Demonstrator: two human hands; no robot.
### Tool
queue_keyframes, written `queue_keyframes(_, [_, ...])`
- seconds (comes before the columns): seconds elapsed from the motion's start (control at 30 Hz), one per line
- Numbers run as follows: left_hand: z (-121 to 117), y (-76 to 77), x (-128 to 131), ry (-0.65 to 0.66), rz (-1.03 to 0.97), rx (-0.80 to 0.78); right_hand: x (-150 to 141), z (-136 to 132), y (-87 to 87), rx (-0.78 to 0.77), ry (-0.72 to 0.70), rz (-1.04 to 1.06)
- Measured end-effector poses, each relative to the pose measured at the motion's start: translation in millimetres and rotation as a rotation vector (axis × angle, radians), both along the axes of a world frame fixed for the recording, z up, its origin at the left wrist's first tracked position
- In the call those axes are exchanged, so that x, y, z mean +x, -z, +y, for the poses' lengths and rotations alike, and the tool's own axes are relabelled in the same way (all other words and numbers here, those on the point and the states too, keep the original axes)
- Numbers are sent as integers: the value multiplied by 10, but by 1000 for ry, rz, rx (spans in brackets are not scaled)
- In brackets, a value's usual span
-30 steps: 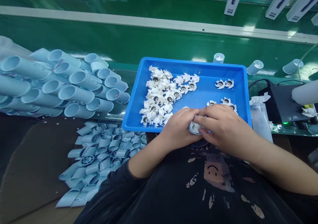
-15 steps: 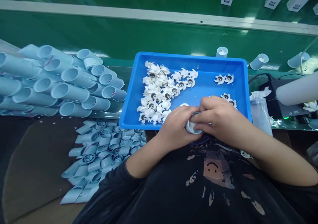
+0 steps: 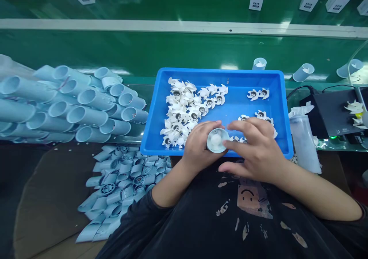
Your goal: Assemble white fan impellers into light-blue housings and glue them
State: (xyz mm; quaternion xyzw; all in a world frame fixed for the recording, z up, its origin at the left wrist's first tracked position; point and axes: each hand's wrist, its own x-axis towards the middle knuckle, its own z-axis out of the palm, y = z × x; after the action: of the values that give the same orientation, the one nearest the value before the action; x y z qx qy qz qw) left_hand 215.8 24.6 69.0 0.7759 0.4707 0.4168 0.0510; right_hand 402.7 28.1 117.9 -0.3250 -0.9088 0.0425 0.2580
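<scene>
My left hand (image 3: 197,149) is wrapped round a short pale-blue tube (image 3: 217,140), its open end facing me with a white fan part inside. My right hand (image 3: 255,151) hovers just right of the tube with fingers loosely spread; its fingertips are at or near the tube's rim and it holds nothing. Both hands are over the near edge of a blue tray (image 3: 161,109). The tray holds a heap of white fan impellers (image 3: 186,109) on its left side and a few more impellers (image 3: 257,94) to the right.
Long pale-blue tubes (image 3: 71,105) are stacked at the left. Short tube housings (image 3: 123,178) lie piled on brown cardboard below them. Single capped tubes (image 3: 303,72) stand on the green conveyor behind the tray. A black device (image 3: 330,113) and a plastic bag (image 3: 304,144) are to the right.
My right hand has come off the tube and opened, moving slightly right. The left hand has turned the tube so that its open end faces me. A white cylinder at the right edge is gone.
</scene>
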Motion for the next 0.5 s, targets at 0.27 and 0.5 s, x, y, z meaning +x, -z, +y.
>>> queue_keyframes(0.27, [0,-27,-10,35,-36,-14,84,-1,16,0,23,143])
queue_keyframes(0.5, [59,-117,100,237,-284,6,6,101,78,-856,12,495])
